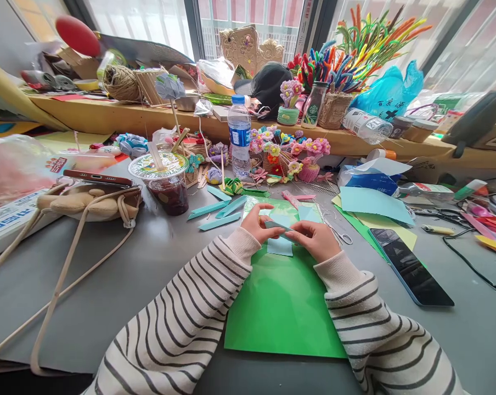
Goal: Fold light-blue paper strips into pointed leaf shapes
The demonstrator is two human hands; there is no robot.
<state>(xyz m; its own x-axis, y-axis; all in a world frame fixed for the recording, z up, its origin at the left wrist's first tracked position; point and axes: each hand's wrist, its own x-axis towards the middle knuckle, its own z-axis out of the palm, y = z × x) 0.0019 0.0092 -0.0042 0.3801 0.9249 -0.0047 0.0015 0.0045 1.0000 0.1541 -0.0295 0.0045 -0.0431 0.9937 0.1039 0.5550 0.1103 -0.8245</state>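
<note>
Between my left hand (261, 225) and my right hand (316, 238) is a small piece of light blue paper (279, 224), pinched at both ends by thumbs and fingers. It is held a little above a green sheet (285, 307) that lies on the grey table. Under my hands another light blue paper piece (280, 248) rests on the green sheet. Several folded blue paper strips (219, 220) lie to the left of my left hand. Just right of my right hand is a pair of scissors (345, 238), partly hidden by the hand.
A drink cup with a straw (165, 186) and a beige bag (87, 206) stand at left. A water bottle (240, 137) stands ahead. To the right are stacked coloured papers (375, 206) and a dark phone (410, 266). Crafts and pipe cleaners (330, 66) crowd the back ledge.
</note>
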